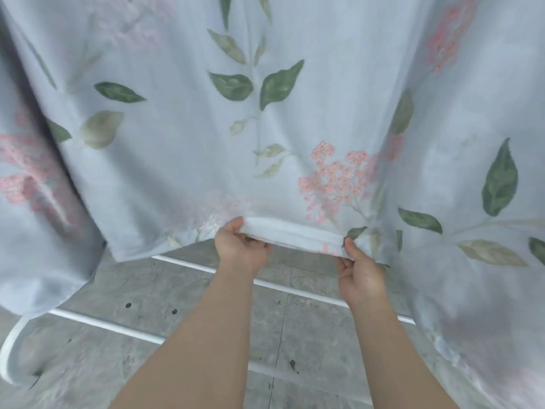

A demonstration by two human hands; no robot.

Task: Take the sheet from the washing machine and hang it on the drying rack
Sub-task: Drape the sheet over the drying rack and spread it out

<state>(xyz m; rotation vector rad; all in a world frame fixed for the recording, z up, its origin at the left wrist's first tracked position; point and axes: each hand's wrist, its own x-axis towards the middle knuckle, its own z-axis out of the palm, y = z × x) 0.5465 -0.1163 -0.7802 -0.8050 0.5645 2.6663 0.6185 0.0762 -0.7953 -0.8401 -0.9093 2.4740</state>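
Sheet (182,137) hung down wide, likely over rack (103,321) already, so air can dry it. Bottom edge pinched by left hand (239,249), then right hand (361,270); both grips closed on cloth, likely for pulling it flat.

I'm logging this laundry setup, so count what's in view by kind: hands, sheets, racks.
Hands: 2 (left hand, right hand, both holding the hem)
Sheet: 1
Rack: 1
Total: 4
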